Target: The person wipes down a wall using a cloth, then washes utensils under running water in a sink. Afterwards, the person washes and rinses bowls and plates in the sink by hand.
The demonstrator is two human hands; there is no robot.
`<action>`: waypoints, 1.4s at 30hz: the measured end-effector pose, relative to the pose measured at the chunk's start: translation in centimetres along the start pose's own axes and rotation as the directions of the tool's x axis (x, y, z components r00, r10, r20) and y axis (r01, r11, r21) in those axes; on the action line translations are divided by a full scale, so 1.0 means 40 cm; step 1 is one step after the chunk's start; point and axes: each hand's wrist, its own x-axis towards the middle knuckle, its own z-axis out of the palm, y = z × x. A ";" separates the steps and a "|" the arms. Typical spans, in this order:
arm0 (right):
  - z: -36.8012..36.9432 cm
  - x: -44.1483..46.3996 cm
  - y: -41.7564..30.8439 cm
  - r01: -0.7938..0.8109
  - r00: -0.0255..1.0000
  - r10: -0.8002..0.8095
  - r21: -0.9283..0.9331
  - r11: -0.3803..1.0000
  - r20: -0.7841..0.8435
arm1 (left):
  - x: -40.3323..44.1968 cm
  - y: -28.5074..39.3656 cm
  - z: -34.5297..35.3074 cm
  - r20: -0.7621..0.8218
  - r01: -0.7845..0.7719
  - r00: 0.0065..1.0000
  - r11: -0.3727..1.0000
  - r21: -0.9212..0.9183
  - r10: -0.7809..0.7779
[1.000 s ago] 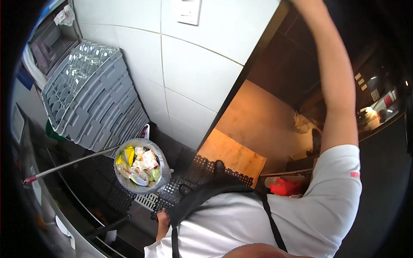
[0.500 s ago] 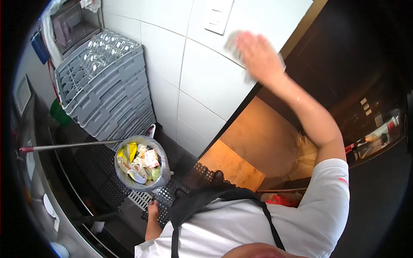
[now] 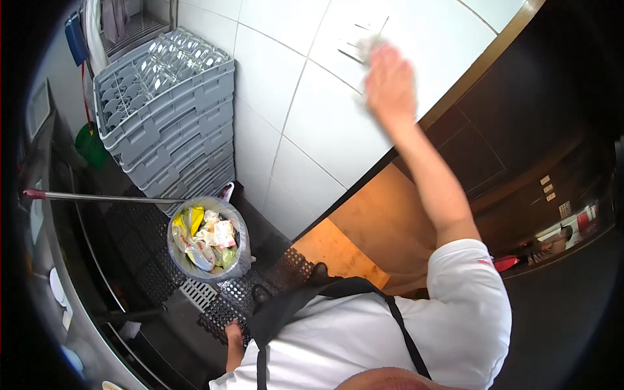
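My right hand [image 3: 391,84] is raised against the white tiled wall [image 3: 325,110], its fingers pressed on a pale grey cloth [image 3: 372,49] blurred by motion. The cloth overlaps the lower right part of a white switch plate [image 3: 356,34]. Low beside my body, my left hand [image 3: 234,330] hangs above the black perforated floor mat, away from the wall. Its fingers are too foreshortened to make out, and nothing shows in it.
Stacked grey racks [image 3: 185,123] with glasses on top lean by the wall. A lined trash bin [image 3: 242,250] holds bags and paper; a metal pole [image 3: 110,197] reaches its rim. A green bucket [image 3: 90,146] is at left. A doorway edge [image 3: 478,62] borders a dark area at right.
My right hand has come down from the top edge onto the wall, then moved up and slightly left with the cloth to the switch plate. My left hand stays low. The view has shifted.
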 end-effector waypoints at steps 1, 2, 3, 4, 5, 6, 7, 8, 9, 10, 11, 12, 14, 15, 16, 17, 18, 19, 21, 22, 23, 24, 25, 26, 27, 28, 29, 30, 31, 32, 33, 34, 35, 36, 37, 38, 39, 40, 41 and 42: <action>0.035 -0.101 -0.081 0.151 0.983 -0.156 0.058 0.987 0.096 | -0.010 -0.015 0.020 -0.004 0.023 1.000 1.000 -0.001 -0.023; 0.061 -0.200 -0.144 0.289 0.933 -0.310 0.131 0.948 0.183 | -0.021 -0.022 0.028 -0.009 0.045 0.999 0.999 -0.001 -0.045; 0.053 -0.275 -0.168 0.411 0.853 -0.479 0.300 0.861 0.208 | -0.023 -0.023 0.030 -0.015 0.055 0.998 0.998 0.019 -0.055; 0.045 -0.317 -0.177 0.498 0.748 -0.633 0.463 0.733 0.198 | -0.016 -0.024 0.027 0.035 0.057 0.998 0.998 0.001 -0.057; 0.052 -0.315 -0.169 0.472 0.783 -0.596 0.455 0.755 0.177 | -0.002 -0.030 0.015 0.082 0.059 0.995 0.998 -0.016 -0.057; 0.069 -0.303 -0.152 0.442 0.816 -0.557 0.450 0.776 0.158 | 0.009 -0.037 0.002 0.128 0.062 0.990 0.998 -0.030 -0.057; 0.085 -0.290 -0.137 0.405 0.846 -0.513 0.451 0.795 0.144 | -0.001 -0.030 -0.017 0.098 0.041 0.994 0.999 0.011 -0.042; 0.069 -0.212 -0.085 0.337 0.873 -0.430 0.353 0.873 0.229 | -0.010 -0.017 -0.033 0.068 0.020 0.997 0.998 0.055 -0.024; 0.038 -0.125 0.010 0.267 0.953 -0.301 0.374 0.888 0.035 | -0.011 0.000 -0.042 0.040 0.004 0.999 0.995 0.097 -0.008; 0.003 -0.035 0.093 0.214 0.977 -0.209 0.194 0.957 -0.046 | -0.007 0.028 -0.064 0.104 -0.098 0.992 0.968 0.229 0.076; -0.069 0.073 0.149 -0.025 0.967 0.027 -0.009 1.000 0.252 | 0.006 0.056 -0.099 0.179 -0.197 0.974 0.916 0.351 0.141; -0.127 0.130 0.220 -0.187 0.924 0.130 0.128 0.974 0.361 | 0.008 0.075 -0.113 0.162 -0.206 0.974 0.923 0.324 0.160; -0.085 0.153 0.238 -0.237 0.942 0.209 -0.081 0.968 -0.261 | 0.014 0.110 -0.120 0.076 -0.166 0.985 0.962 0.218 0.153; -0.077 0.128 0.209 -0.179 0.972 0.174 -0.021 0.984 -0.157 | 0.028 0.119 -0.114 0.005 -0.126 0.992 0.983 0.130 0.127; -0.074 0.086 0.166 -0.126 0.990 0.129 0.045 0.991 -0.056 | 0.091 0.115 -0.112 -0.021 -0.100 0.994 0.984 0.146 0.104; -0.066 0.039 0.115 -0.076 0.997 0.072 0.116 0.990 0.035 | 0.128 0.119 -0.100 -0.005 -0.170 0.985 0.967 0.189 0.174; -0.048 -0.007 0.062 -0.028 0.993 0.005 0.192 0.981 0.118 | 0.155 0.136 -0.079 0.016 -0.237 0.971 0.945 0.227 0.240; 0.000 -0.087 -0.012 0.079 0.992 -0.101 0.246 0.966 0.079 | 0.109 0.177 -0.042 0.041 -0.162 0.986 0.982 0.093 0.158; 0.034 -0.205 -0.141 0.161 0.917 -0.261 0.319 0.934 0.302 | 0.166 0.191 0.022 0.102 -0.282 0.956 0.958 0.047 0.276; 0.051 -0.254 -0.202 0.190 0.901 -0.304 0.349 0.918 0.309 | 0.066 0.259 0.054 0.131 -0.222 0.970 0.967 0.122 0.206; 0.066 -0.297 -0.263 0.217 0.858 -0.373 0.410 0.886 0.352 | 0.046 0.266 0.085 0.122 -0.259 0.961 0.961 0.092 0.247; 0.081 -0.350 -0.326 0.294 0.804 -0.458 0.415 0.861 0.380 | 0.032 0.273 0.109 0.110 -0.305 0.948 0.950 0.060 0.298; 0.100 -0.409 -0.385 0.392 0.752 -0.541 0.405 0.826 0.376 | -0.041 0.309 0.124 0.128 -0.280 0.955 0.956 0.085 0.268; 0.105 -0.455 -0.421 0.501 0.676 -0.638 0.405 0.765 0.369 | -0.004 0.278 0.124 0.173 -0.307 0.941 0.949 0.074 0.291; 0.107 -0.497 -0.450 0.602 0.590 -0.723 0.401 0.691 0.360 | 0.015 0.245 0.124 0.166 -0.315 0.939 0.947 0.067 0.301; 0.126 -0.548 -0.478 0.625 0.578 -0.750 0.416 0.660 0.321 | 0.019 0.221 0.114 0.158 -0.324 0.937 0.944 0.060 0.311; 0.155 -0.600 -0.497 0.651 0.564 -0.777 0.429 0.627 0.279 | -0.027 0.217 0.097 0.145 -0.300 0.947 0.950 0.092 0.285; 0.166 -0.624 -0.503 0.676 0.547 -0.803 0.441 0.590 0.235 | -0.049 0.194 0.079 0.103 -0.256 0.964 0.958 0.130 0.244; 0.161 -0.625 -0.497 0.669 0.484 -0.843 0.522 0.529 0.233 | -0.066 0.167 0.060 0.061 -0.211 0.977 0.963 0.167 0.203; 0.156 -0.626 -0.489 0.652 0.418 -0.879 0.598 0.466 0.229 | -0.096 0.166 0.049 0.021 -0.165 0.986 0.965 0.205 0.164; 0.157 -0.624 -0.484 0.627 0.347 -0.911 0.668 0.402 0.223 | -0.133 0.154 0.054 -0.139 -0.213 0.939 0.852 0.479 0.313; 0.162 -0.620 -0.485 0.595 0.404 -0.895 0.689 0.413 0.188 | -0.146 0.159 0.079 -0.092 -0.289 0.927 0.850 0.440 0.363; 0.166 -0.619 -0.485 0.563 0.457 -0.876 0.713 0.419 0.154 | -0.146 0.175 0.108 -0.048 -0.360 0.910 0.845 0.396 0.411; 0.171 -0.616 -0.486 0.530 0.509 -0.852 0.736 0.421 0.121 | -0.142 0.200 0.146 -0.009 -0.428 0.888 0.834 0.348 0.459; 0.177 -0.609 -0.492 0.499 0.580 -0.809 0.742 0.448 0.098 | -0.231 0.315 0.205 0.129 -0.396 0.918 0.867 0.304 0.374; 0.179 -0.603 -0.500 0.461 0.647 -0.758 0.751 0.472 0.079 | -0.268 0.385 0.286 0.298 -0.464 0.850 0.885 0.035 0.434; 0.179 -0.602 -0.507 0.418 0.710 -0.701 0.763 0.494 0.064 | -0.316 0.464 0.373 0.363 -0.612 0.713 0.785 -0.095 0.600; 0.180 -0.601 -0.510 0.406 0.737 -0.675 0.767 0.497 0.047 | -0.367 0.550 0.461 0.421 -0.686 0.605 0.711 -0.156 0.676; 0.180 -0.598 -0.511 0.394 0.762 -0.647 0.771 0.500 0.030 | -0.403 0.628 0.548 0.496 -0.718 0.501 0.660 -0.220 0.710; 0.179 -0.594 -0.509 0.384 0.786 -0.618 0.774 0.503 0.012 | -0.361 0.678 0.652 0.564 -0.803 0.387 0.567 -0.182 0.729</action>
